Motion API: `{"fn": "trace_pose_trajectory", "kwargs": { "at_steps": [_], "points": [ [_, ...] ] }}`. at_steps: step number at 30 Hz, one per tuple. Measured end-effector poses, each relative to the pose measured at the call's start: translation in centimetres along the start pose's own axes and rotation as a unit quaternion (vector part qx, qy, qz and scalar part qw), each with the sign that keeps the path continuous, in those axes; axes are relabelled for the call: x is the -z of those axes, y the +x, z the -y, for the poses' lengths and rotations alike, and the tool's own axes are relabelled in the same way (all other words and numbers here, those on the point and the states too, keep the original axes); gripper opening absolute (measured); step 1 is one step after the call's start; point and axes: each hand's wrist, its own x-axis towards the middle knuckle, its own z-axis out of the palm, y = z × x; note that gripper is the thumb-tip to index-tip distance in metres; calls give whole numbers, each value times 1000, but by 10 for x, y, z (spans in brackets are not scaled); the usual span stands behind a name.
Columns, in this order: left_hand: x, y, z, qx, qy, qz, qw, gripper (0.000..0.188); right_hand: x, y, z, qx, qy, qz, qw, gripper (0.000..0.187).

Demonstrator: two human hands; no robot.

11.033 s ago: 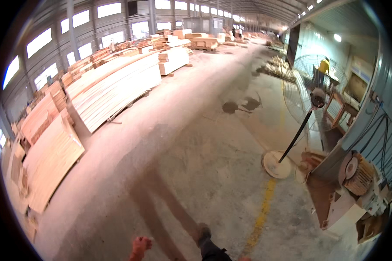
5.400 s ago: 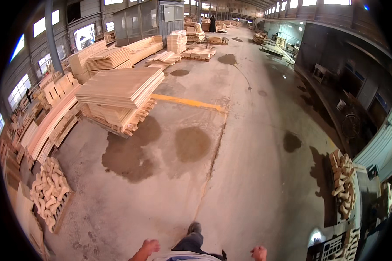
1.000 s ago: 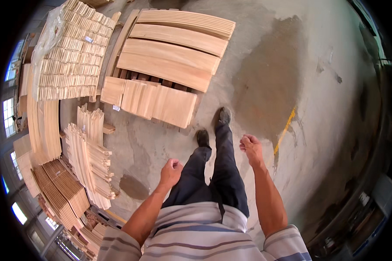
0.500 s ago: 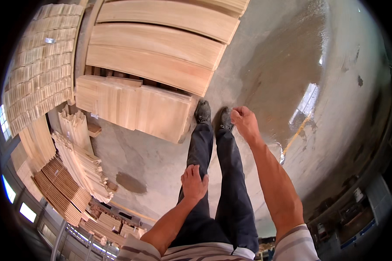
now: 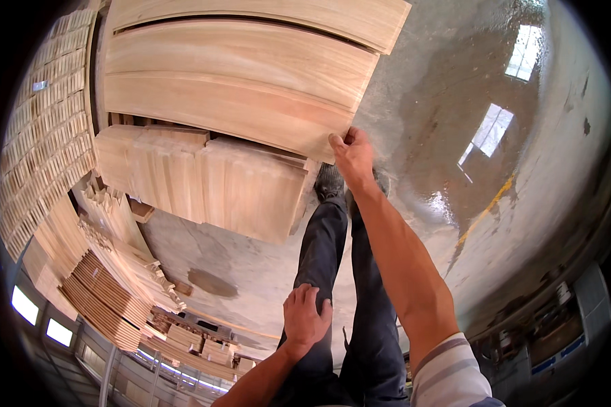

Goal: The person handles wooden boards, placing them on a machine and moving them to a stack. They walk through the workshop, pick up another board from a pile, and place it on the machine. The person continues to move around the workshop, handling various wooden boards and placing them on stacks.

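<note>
My right hand (image 5: 353, 156) is at the near right corner of a wide, pale wooden board (image 5: 224, 108), thumb on the top face and fingers curled at the end edge. The board lies among similar wide boards stacked side by side. My left hand (image 5: 307, 316) is over my left trouser leg (image 5: 318, 244), near the knee, fingers loosely bent and somewhat apart, holding nothing. Below the wide boards, nearer me, is a lower stack of shorter boards (image 5: 251, 186) with a smooth pale face.
At the far left rises a tall stack of wood strips (image 5: 44, 129). Loose strips (image 5: 125, 251) and ribbed brown slats (image 5: 105, 298) lie nearer. On the right the concrete floor has a wet, reflective patch (image 5: 448, 102) and a yellow line (image 5: 485, 210). My shoe (image 5: 328, 182) stands beside the boards.
My right hand has moved forward and left from above my right shoe onto the board's corner. My left hand stays by my leg. The view has shifted slightly.
</note>
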Motion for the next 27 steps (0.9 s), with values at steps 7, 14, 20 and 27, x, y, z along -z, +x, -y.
{"fn": "trace_pose_trajectory", "kwargs": {
  "at_steps": [7,14,20,27],
  "points": [
    [3,9,3,-5,-1,13,1000,32,11,-11,16,-43,-28,52,997,37],
    [4,11,-1,6,-3,20,1000,30,32,-73,68,89,-80,158,980,30],
    [2,12,-2,-4,4,25,1000,30,28,-111,70,279,-87,94,952,24],
    [1,9,-2,-3,-4,20,1000,30,28,-118,68,358,-108,73,925,25]
  ]
}}
